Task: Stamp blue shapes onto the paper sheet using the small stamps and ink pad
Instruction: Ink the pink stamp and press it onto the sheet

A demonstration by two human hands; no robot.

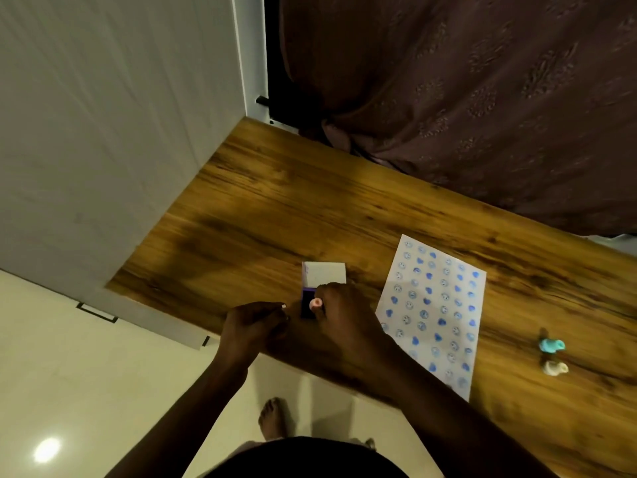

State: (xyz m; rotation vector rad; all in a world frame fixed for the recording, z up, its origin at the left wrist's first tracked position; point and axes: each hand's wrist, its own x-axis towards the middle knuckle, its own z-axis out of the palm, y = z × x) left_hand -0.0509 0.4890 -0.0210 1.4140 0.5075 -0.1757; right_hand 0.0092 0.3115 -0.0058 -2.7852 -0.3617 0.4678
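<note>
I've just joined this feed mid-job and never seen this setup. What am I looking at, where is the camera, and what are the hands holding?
No machine here: a person's two bare hands, filmed by one wide-angle camera on their head, looking down. On the brown wooden table lies a white paper sheet covered with blue hearts and smiley faces. The right hand presses a small pink stamp onto the open dark-blue ink pad; its white lid stands up behind. The left hand rests beside the pad; its grip is unclear. A teal stamp and a cream stamp wait at right.

ink pad (306,307) left of paper sheet (435,312)
</note>
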